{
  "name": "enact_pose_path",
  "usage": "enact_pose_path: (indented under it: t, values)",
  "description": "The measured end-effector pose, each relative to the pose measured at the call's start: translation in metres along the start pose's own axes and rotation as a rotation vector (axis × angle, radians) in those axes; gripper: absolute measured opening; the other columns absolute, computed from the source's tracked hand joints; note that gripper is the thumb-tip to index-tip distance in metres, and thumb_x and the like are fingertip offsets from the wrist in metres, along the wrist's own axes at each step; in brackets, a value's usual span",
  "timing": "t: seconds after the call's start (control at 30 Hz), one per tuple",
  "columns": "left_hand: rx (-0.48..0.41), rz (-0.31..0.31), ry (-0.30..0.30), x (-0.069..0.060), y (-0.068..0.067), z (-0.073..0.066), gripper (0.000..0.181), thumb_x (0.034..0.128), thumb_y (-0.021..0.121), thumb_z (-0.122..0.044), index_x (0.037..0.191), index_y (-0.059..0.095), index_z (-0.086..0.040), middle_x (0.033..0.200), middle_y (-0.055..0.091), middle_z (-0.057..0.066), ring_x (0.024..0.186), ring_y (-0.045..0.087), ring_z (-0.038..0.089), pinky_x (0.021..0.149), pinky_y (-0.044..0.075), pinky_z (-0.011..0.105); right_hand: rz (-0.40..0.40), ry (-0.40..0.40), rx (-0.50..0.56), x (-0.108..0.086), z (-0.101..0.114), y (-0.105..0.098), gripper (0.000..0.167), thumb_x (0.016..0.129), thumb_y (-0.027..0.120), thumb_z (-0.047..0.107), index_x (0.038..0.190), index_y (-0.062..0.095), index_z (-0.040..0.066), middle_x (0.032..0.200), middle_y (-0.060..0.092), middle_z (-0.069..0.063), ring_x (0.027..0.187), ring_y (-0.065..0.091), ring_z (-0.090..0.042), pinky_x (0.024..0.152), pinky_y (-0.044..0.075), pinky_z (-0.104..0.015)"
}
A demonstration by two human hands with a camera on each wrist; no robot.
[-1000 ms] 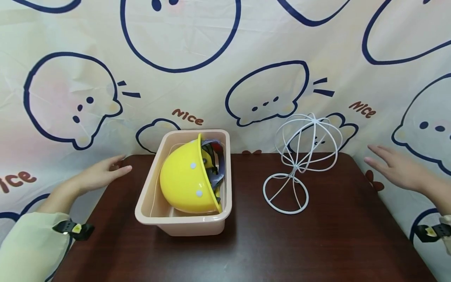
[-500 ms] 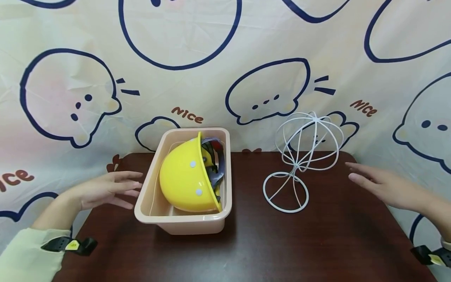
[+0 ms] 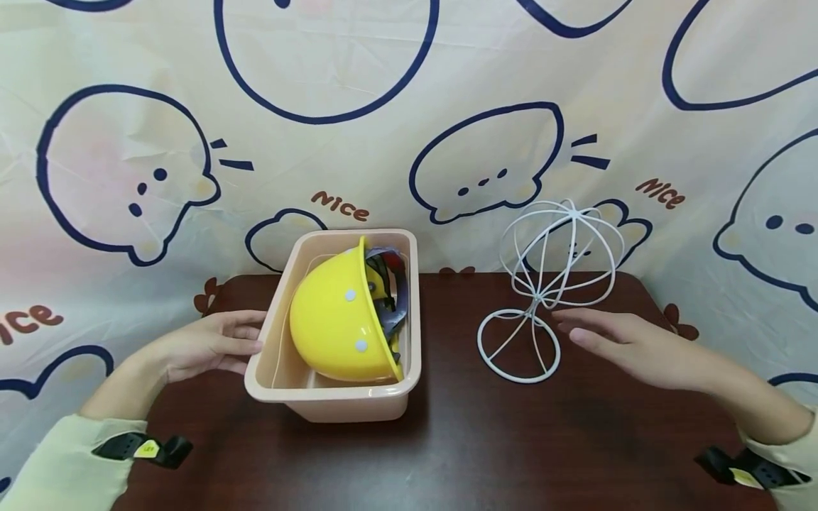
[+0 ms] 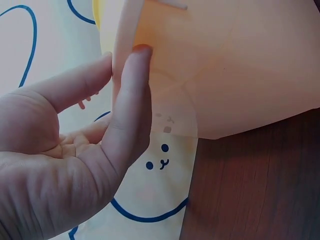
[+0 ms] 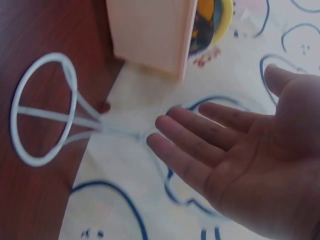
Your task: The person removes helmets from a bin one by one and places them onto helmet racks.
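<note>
The beige plastic bin [image 3: 345, 410], holding a yellow dome-shaped hard hat [image 3: 335, 319], stands left of centre near the dark wooden table's [image 3: 460, 461] far edge; the left hand [image 3: 204, 346] pinches its left rim. The right hand [image 3: 629, 348], fingers straight, is beside the neck of the white, cage-topped wire stand [image 3: 537, 301] near the far right corner; contact is hard to judge. Wrapping that slim neck, not the thin loops, should steady it best.

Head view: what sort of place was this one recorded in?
Probably a small staged recording corner, though the wider room is out of view. A cartoon-printed sheet hangs close around a dark brown table, and a black device is strapped at each wrist.
</note>
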State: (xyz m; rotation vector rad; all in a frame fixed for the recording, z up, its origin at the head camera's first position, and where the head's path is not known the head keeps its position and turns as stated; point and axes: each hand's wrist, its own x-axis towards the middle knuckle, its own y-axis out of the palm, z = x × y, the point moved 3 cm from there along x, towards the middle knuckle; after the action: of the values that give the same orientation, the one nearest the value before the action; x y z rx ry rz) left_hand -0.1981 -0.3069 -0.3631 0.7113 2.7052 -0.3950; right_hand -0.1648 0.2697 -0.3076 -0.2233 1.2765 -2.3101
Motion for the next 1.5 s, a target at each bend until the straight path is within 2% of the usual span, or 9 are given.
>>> enact_pose_path:
  t: [0.1, 0.17, 0.43, 0.63, 0.83, 1.0, 1.23, 1.4, 1.5]
  values:
    - [-0.001, -0.012, -0.005, 0.001, 0.0, 0.001, 0.08, 0.1003, 0.065, -0.012, 0.157, 0.013, 0.009, 0.127, 0.063, 0.018, 0.105, 0.071, 0.029, 0.09, 0.058, 0.048, 0.021, -0.03, 0.028, 0.009, 0.016, 0.005, 0.046, 0.109, 0.048, 0.033, 0.147, 0.053, 0.008, 0.144, 0.058, -0.012, 0.128, 0.058, -0.031, 0.098, 0.054, -0.043]
    - [-0.004, -0.014, -0.009, 0.001, 0.0, 0.002, 0.081, 0.1001, 0.066, -0.012, 0.157, 0.012, 0.009, 0.125, 0.064, 0.016, 0.105, 0.071, 0.029, 0.09, 0.058, 0.048, 0.043, -0.041, 0.052, 0.016, 0.027, 0.01, 0.046, 0.109, 0.048, 0.036, 0.147, 0.054, 0.01, 0.144, 0.058, -0.01, 0.128, 0.059, -0.029, 0.099, 0.053, -0.045]
    - [-0.016, -0.014, -0.007, 0.0, 0.0, 0.003, 0.081, 0.1004, 0.065, -0.012, 0.157, 0.011, 0.01, 0.121, 0.066, 0.013, 0.103, 0.072, 0.029, 0.089, 0.059, 0.046, 0.105, -0.129, 0.2, 0.049, 0.071, 0.033, 0.045, 0.105, 0.058, 0.034, 0.144, 0.055, 0.011, 0.127, 0.067, 0.001, 0.118, 0.063, -0.018, 0.096, 0.056, -0.037]
    - [-0.014, -0.017, -0.008, 0.0, -0.001, 0.003, 0.082, 0.1002, 0.065, -0.012, 0.158, 0.011, 0.009, 0.118, 0.067, 0.012, 0.102, 0.072, 0.029, 0.089, 0.059, 0.045, 0.103, -0.113, 0.234, 0.08, 0.101, 0.05, 0.048, 0.1, 0.067, 0.035, 0.14, 0.058, 0.011, 0.123, 0.068, 0.0, 0.115, 0.064, -0.018, 0.098, 0.056, -0.042]
    - [-0.021, -0.006, -0.007, 0.001, -0.002, 0.002, 0.081, 0.1004, 0.065, -0.011, 0.157, 0.011, 0.011, 0.114, 0.067, 0.012, 0.1, 0.072, 0.027, 0.087, 0.06, 0.044, 0.118, -0.088, 0.301, 0.108, 0.127, 0.061, 0.045, 0.098, 0.071, 0.028, 0.137, 0.059, 0.009, 0.119, 0.07, -0.003, 0.108, 0.068, -0.018, 0.091, 0.059, -0.036]
    - [-0.022, 0.002, -0.014, 0.0, -0.001, 0.001, 0.081, 0.1004, 0.065, -0.011, 0.157, 0.01, 0.011, 0.112, 0.067, 0.011, 0.099, 0.072, 0.027, 0.087, 0.06, 0.044, 0.144, -0.057, 0.35, 0.129, 0.138, 0.073, 0.044, 0.096, 0.073, 0.027, 0.134, 0.061, 0.009, 0.113, 0.07, -0.003, 0.101, 0.07, -0.016, 0.085, 0.061, -0.033]
    - [-0.024, -0.012, -0.013, 0.0, -0.001, 0.004, 0.081, 0.1005, 0.065, -0.012, 0.157, 0.011, 0.009, 0.113, 0.067, 0.01, 0.1, 0.072, 0.028, 0.088, 0.059, 0.044, 0.161, 0.02, 0.427, 0.147, 0.149, 0.089, 0.047, 0.094, 0.076, 0.025, 0.134, 0.059, 0.006, 0.109, 0.071, -0.004, 0.086, 0.072, -0.017, 0.077, 0.063, -0.032]
    - [-0.036, -0.01, -0.009, -0.001, -0.001, 0.005, 0.08, 0.1006, 0.064, -0.01, 0.157, 0.011, 0.009, 0.113, 0.067, 0.01, 0.101, 0.072, 0.029, 0.087, 0.059, 0.045, 0.181, 0.085, 0.495, 0.153, 0.155, 0.1, 0.048, 0.09, 0.08, 0.023, 0.132, 0.06, 0.008, 0.104, 0.07, -0.004, 0.085, 0.072, -0.017, 0.075, 0.064, -0.036]
    - [-0.038, -0.013, -0.008, 0.0, -0.001, 0.004, 0.08, 0.1006, 0.064, -0.011, 0.158, 0.011, 0.009, 0.113, 0.067, 0.01, 0.101, 0.072, 0.029, 0.087, 0.059, 0.045, 0.177, 0.086, 0.488, 0.153, 0.159, 0.105, 0.049, 0.088, 0.083, 0.023, 0.129, 0.06, 0.009, 0.102, 0.069, -0.003, 0.082, 0.071, -0.018, 0.075, 0.064, -0.037]
